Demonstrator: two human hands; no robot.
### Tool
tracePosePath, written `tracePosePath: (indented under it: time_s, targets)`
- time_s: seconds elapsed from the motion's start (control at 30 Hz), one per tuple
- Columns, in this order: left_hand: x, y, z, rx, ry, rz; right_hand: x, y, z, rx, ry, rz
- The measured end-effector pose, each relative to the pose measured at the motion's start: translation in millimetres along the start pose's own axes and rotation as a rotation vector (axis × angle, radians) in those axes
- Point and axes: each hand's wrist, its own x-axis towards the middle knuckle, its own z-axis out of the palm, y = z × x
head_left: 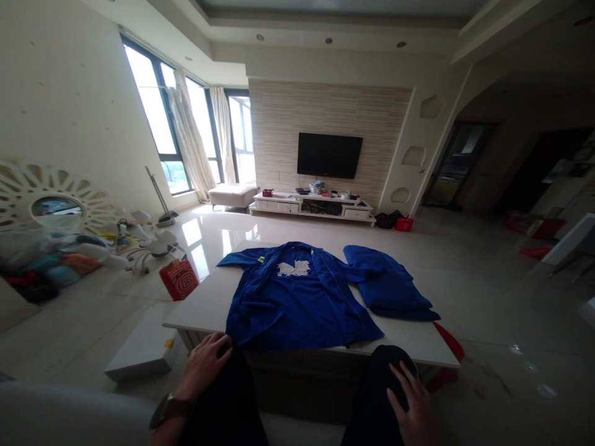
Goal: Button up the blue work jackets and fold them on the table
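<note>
A blue long-sleeved jacket [297, 313] lies spread on the white table [199, 310] in front of me, its front opened out. White patches [294, 268] and a small yellow-green tag [261, 260] show near its collar. To its right sits a folded blue garment or pile [388, 285]. My left hand [208, 365] rests on my left knee close to the jacket's lower left corner, fingers laid over the knee and holding nothing. On my right knee lies my right hand [411, 402], fingers spread, also without anything in it.
A white box [142, 350] stands on the floor left of the table, near a red box [179, 280]. Bags and loose items [69, 263] crowd the left wall. Beyond the table are a low TV cabinet [279, 205] and a bench [232, 195].
</note>
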Motion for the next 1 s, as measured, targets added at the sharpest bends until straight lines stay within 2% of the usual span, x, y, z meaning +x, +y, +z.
tracePosePath:
  time_s: [0.23,0.57,0.83,1.0]
  targets:
    - [2,15,-7.4,0.033,-0.022,-0.017,-2,5,3,0.03,-0.01,0.0]
    - [4,-16,15.7,0.032,0.033,0.0,-3,13,7,0.042,-0.009,-0.024]
    - [6,-5,9.6,0.061,0.007,-0.018,-2,13,6,0.036,-0.043,-0.007]
    - [5,-14,16.7,-0.014,0.061,0.001,-3,15,8,0.011,-0.06,0.066]
